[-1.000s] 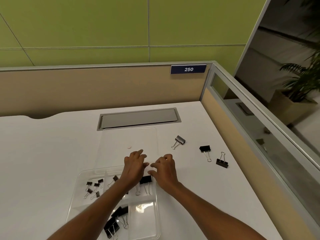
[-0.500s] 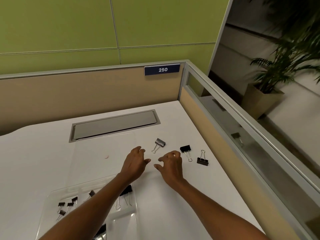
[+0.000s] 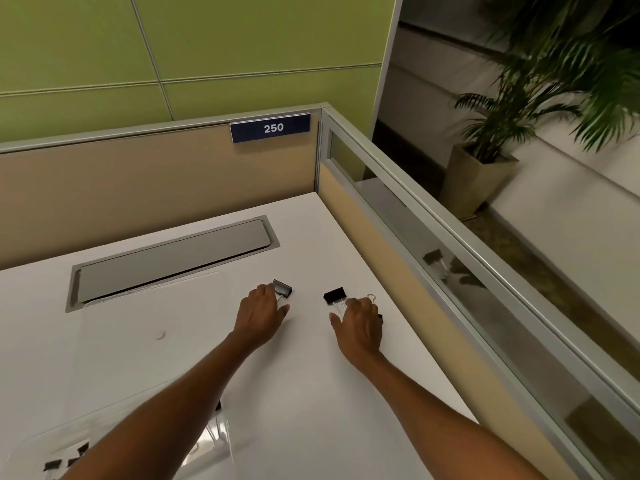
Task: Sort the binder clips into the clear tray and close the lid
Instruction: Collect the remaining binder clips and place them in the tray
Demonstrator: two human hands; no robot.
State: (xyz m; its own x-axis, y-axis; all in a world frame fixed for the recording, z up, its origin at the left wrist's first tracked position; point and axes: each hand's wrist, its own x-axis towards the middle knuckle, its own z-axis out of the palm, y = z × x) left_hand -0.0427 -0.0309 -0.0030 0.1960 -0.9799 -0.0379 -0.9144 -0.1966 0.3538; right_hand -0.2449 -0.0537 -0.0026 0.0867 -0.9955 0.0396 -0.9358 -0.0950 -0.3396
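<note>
At the lower left corner, the clear tray (image 3: 114,441) is sitting on the white bench (image 3: 311,410), well behind both hands and partly under the left forearm; a few small black clips (image 3: 52,465) are lying inside it. Its open lid (image 3: 145,327) is lying flat on the bench to the left of the left hand, reaching toward the grey cable hatch (image 3: 173,261).

The left hand (image 3: 260,315) is reaching forward, palm down, and its fingertips (image 3: 268,289) are touching the wire handles of a dark clip (image 3: 283,288) lying just ahead of it. The left grip is loosely apart, fingers curled and thumb spread, not clamped on the clip.

Between the two hands, nearer the right one, a black clip (image 3: 334,295) is lying on the bench, its wire handles running under the right fingertips.

The right hand (image 3: 360,322) is hovering palm down with thumb held out. A third clip (image 3: 377,311) is showing at its far and right side: a wire loop above the knuckles, a black edge beside them. Whether the right grip is holding it I cannot tell
</note>
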